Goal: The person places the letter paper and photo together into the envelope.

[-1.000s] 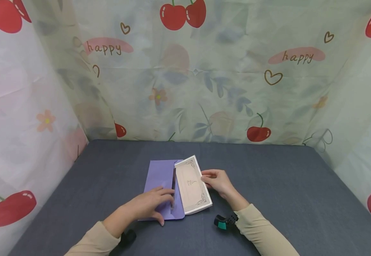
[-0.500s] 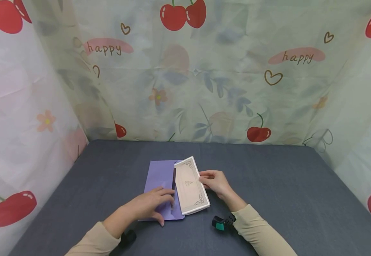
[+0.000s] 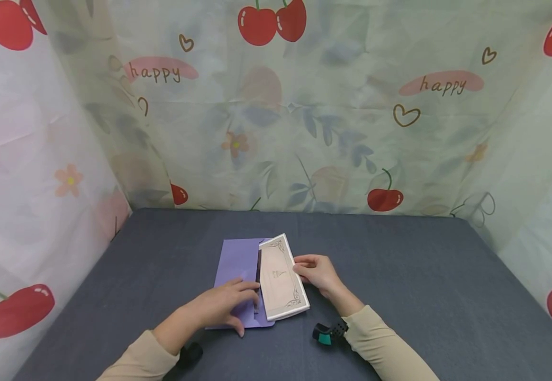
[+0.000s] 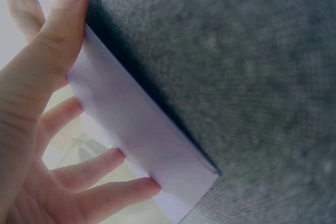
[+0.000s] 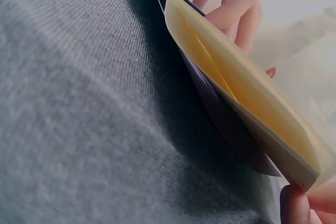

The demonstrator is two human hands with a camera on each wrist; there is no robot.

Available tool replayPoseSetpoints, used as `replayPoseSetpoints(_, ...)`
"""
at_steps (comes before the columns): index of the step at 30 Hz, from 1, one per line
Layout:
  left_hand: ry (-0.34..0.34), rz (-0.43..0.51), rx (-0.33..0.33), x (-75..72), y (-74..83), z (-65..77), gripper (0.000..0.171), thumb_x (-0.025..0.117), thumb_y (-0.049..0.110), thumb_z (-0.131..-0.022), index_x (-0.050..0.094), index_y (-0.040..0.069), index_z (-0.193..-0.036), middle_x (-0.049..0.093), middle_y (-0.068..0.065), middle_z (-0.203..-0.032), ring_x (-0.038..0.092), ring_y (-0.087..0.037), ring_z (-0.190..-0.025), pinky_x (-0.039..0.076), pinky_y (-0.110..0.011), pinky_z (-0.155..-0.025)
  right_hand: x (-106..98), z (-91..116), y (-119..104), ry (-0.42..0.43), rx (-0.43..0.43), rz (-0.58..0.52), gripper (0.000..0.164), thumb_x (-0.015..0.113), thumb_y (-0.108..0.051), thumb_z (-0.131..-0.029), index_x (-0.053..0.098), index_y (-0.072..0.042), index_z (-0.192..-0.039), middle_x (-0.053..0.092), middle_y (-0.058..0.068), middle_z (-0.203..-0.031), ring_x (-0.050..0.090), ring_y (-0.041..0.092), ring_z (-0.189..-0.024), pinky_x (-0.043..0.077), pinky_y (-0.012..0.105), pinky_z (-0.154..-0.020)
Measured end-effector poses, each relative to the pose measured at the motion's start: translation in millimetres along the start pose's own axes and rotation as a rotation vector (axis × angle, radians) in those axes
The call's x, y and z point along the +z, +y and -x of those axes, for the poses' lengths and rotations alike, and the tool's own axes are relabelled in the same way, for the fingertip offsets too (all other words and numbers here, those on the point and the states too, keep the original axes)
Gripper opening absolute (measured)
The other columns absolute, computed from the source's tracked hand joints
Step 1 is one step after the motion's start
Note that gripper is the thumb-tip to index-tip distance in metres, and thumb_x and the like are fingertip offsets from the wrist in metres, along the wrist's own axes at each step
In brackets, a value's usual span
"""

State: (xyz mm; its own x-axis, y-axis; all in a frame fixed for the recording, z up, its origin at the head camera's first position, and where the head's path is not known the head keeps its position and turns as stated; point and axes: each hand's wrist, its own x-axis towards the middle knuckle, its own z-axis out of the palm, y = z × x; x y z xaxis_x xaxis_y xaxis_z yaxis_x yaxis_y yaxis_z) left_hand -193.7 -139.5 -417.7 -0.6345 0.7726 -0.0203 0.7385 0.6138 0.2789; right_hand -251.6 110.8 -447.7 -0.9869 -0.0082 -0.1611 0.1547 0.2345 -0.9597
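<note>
A purple envelope (image 3: 240, 256) lies on the dark table, its pocket mouth facing right. My left hand (image 3: 225, 301) rests spread on it, fingers at the mouth and thumb by the near edge; in the left wrist view the fingertips press the envelope (image 4: 142, 124). With thumb and fingers, my right hand (image 3: 320, 272) pinches the right edge of a cream folded card (image 3: 282, 280) with scroll corners. The card is tilted, its left side overlapping the envelope's open flap. In the right wrist view the card (image 5: 252, 93) gapes, showing a yellowish inside, above the envelope's flap.
The dark cloth-covered table (image 3: 399, 275) spreads on both sides. A curtain (image 3: 333, 116) printed with cherries and hearts stands behind and at the sides. A black wrist device with a green patch (image 3: 325, 336) sits by the right sleeve.
My right hand has moved slightly left, carrying the card a little further over the envelope's flap and toward its mouth. My left hand and the envelope have stayed in place.
</note>
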Motion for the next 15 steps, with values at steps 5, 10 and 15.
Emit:
replayPoseSetpoints(5,-0.004,0.005,-0.006,0.9,-0.6,-0.2,0.055,0.080,0.037,-0.064,0.058,0.015,-0.110,0.049,-0.011,-0.138,0.044,-0.044,-0.127,0.038,-0.053,-0.105,1.1,0.6,-0.2,0.005,-0.001,0.007,0.025,0.064,0.000,-0.080,0.067,0.005,-0.105,0.071,0.010,-0.084,0.063,0.007,-0.065,0.055,0.020,-0.058)
replayPoseSetpoints(10,-0.009,0.006,-0.011,0.7,-0.3,-0.1,0.055,0.079,0.037,-0.064,0.057,0.016,-0.110,0.049,-0.011,-0.139,0.044,-0.045,-0.127,0.038,-0.053,-0.105,1.5,0.5,-0.9,0.009,0.003,0.026,0.025,0.064,-0.001,-0.081,0.067,0.004,-0.106,0.071,0.010,-0.086,0.063,0.006,-0.065,0.055,0.021,-0.058)
replayPoseSetpoints(15,-0.018,0.009,-0.017,-0.1,-0.4,-0.6,0.055,0.079,0.037,-0.065,0.057,0.016,-0.110,0.048,-0.010,-0.140,0.043,-0.044,-0.128,0.038,-0.053,-0.105,1.1,-0.5,-2.0,0.013,0.010,0.044,0.025,0.065,-0.003,-0.081,0.067,0.002,-0.106,0.071,0.010,-0.088,0.062,0.006,-0.065,0.055,0.022,-0.057)
